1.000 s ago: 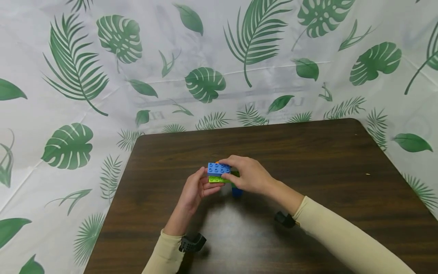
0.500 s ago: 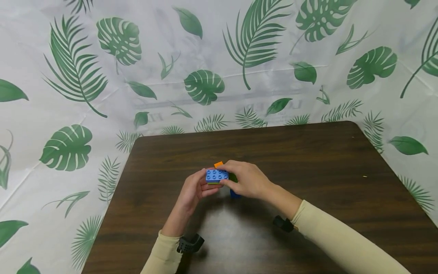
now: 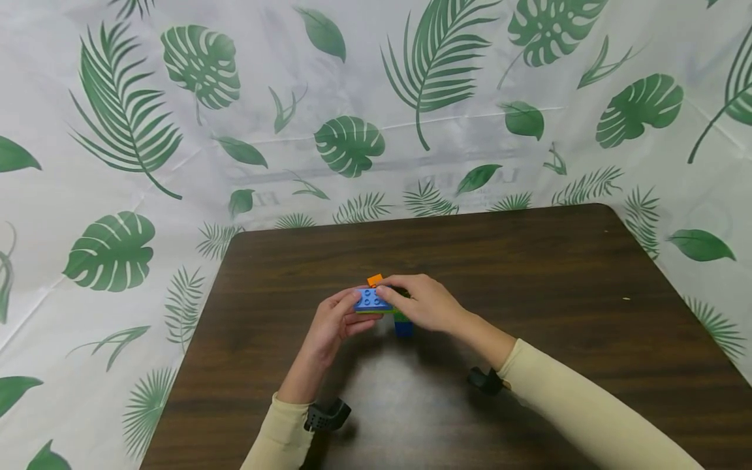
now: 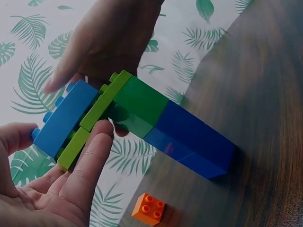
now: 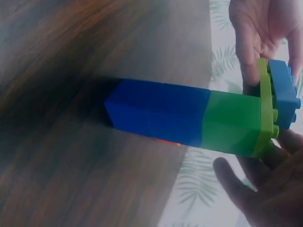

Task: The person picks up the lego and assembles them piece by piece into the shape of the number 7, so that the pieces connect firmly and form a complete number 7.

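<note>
A light blue toy building brick lies over lime-green plates, with lime studs visible in the narrow gap between them in the left wrist view. One plate caps a column made of a green brick above dark blue bricks, which stand on the table. My left hand pinches the light blue brick and lime plates, thumb on top and fingers underneath. From the other end my right hand grips the light blue brick, its thumb on the studs and its fingers behind.
Just beyond the hands, an orange brick with studs sits on the dark wooden table. A white curtain with green leaf prints hangs along the back and left edges. A small pale speck lies at the right.
The light blue brick has come down closer over the lime plates. Both thumbs have shifted onto its top. More of the orange brick shows behind the hands.
</note>
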The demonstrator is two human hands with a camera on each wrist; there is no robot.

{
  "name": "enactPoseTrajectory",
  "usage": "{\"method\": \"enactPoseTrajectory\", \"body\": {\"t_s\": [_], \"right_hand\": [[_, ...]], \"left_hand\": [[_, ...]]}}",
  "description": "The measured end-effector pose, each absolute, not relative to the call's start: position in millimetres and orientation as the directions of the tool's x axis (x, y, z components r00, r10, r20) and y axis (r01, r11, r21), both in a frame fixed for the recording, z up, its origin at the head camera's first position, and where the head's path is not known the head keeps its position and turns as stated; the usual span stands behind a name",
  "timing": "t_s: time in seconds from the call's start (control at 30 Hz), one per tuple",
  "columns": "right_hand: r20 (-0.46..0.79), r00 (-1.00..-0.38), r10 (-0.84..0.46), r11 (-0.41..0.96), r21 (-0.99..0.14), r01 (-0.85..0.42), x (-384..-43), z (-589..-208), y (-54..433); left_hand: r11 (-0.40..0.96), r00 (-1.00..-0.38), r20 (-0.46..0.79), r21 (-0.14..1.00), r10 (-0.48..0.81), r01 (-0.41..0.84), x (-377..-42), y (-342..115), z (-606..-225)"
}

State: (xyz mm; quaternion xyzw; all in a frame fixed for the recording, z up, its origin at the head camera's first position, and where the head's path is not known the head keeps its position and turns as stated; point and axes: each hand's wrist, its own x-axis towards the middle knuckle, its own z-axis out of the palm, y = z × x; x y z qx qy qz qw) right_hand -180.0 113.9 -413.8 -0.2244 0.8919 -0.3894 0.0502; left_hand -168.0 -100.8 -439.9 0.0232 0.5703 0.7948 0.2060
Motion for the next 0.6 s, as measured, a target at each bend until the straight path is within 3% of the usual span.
{"method": "enactPoseTrajectory", "body": {"t_s": [0.23, 0.6], "right_hand": [[-0.031, -0.9, -0.434, 0.53, -0.817, -0.228, -186.6, -419.1, 113.3], [-0.014, -0.88, -0.475, 0.392, -0.899, -0.197, -190.8, -430.2, 116.7]], "left_hand": [[-0.267, -0.913, -0.195, 0.916, 0.359, -0.3, -168.6, -101.4, -441.5], [-0.252, -0.916, -0.201, 0.921, 0.347, -0.297, -167.5, -101.0, -441.0]]}}
